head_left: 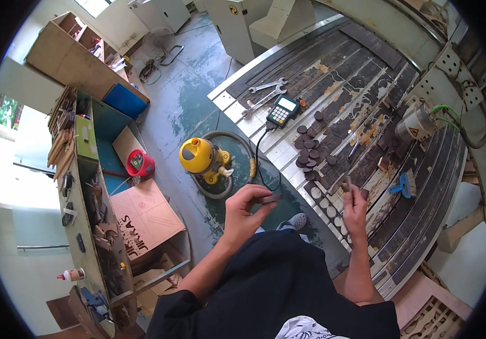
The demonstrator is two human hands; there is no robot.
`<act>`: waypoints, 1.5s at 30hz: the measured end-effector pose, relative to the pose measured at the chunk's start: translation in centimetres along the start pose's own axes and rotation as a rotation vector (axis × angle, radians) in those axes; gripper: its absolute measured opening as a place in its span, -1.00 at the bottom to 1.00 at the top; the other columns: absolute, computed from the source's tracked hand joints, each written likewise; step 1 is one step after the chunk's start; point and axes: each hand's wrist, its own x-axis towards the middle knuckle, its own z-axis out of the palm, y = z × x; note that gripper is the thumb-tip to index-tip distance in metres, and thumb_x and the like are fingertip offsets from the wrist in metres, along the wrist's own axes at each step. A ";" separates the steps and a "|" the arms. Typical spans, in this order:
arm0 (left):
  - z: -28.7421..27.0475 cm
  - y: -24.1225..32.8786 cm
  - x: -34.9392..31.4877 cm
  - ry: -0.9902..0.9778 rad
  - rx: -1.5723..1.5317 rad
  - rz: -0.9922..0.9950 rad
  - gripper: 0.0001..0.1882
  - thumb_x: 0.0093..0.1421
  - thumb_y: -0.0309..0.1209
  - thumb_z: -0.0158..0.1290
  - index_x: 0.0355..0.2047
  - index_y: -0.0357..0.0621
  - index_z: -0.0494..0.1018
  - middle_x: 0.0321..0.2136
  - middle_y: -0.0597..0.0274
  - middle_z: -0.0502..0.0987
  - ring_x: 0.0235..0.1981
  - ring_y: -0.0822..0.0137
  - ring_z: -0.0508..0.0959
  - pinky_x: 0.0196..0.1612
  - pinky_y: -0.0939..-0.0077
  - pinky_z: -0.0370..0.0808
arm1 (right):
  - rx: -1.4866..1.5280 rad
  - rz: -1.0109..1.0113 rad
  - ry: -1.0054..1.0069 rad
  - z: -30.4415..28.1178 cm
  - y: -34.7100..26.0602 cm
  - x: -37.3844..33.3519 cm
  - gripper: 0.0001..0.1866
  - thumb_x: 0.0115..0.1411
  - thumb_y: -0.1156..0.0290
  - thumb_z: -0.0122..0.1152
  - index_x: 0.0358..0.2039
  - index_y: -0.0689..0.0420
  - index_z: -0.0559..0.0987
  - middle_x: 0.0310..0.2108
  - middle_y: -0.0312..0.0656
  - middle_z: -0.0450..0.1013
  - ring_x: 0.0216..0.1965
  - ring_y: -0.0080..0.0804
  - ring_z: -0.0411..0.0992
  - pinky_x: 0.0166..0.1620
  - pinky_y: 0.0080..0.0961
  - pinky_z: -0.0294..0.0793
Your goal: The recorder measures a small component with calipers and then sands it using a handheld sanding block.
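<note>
One thin, flat, dark grey-brown piece (271, 199), pinched between thumb and fingertips of the left hand (244, 213), well apart from the right hand (356, 208) at three o'clock; long axis roughly nine to three, free end toward three. Gripped in the right: a slim greyish piece (349, 181), tip toward twelve. Near ten o'clock from there, round dark brown discs (309, 153) on the slatted metal bed (277, 150).

- My one view sits on my head, a wide fisheye looking down over my black shirt (277, 277).
- My left fingers (246, 195) and right fingers (357, 197) are near it, mid-picture.
- Beyond, it takes in the worktop (222, 101) rightward and floor (189, 85) ahead.
</note>
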 end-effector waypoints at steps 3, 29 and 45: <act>-1.5 1.8 -1.3 0.062 0.426 0.293 -0.73 0.02 -0.77 0.18 -0.25 -0.33 0.51 -0.24 0.14 0.55 -0.19 0.39 0.57 -0.13 0.55 0.52 | 0.093 -0.570 -0.009 2.3 -6.8 -1.8 -0.74 0.25 0.48 0.08 -0.05 0.24 0.51 -0.45 -0.05 0.42 -0.51 -0.15 0.44 -0.43 -0.29 0.38; -15.0 4.8 -10.5 0.317 0.433 0.748 -0.72 -0.10 -0.73 0.27 -0.34 -0.32 0.53 -0.36 -0.01 0.60 -0.33 0.12 0.63 -0.26 0.42 0.56 | -0.436 -0.649 -0.027 12.3 -17.8 -12.5 -0.68 0.15 0.42 0.24 -0.07 0.16 0.52 -0.48 -0.10 0.37 -0.55 -0.06 0.41 -0.48 -0.23 0.38; -11.8 5.1 -9.7 0.310 0.467 0.840 -0.69 -0.13 -0.74 0.27 -0.32 -0.31 0.54 -0.35 0.00 0.60 -0.31 0.09 0.64 -0.23 0.40 0.57 | -0.359 -0.859 -0.218 9.6 -20.2 -13.1 -0.69 0.20 0.43 0.18 -0.06 0.28 0.53 -0.46 -0.08 0.39 -0.53 -0.13 0.41 -0.45 -0.29 0.39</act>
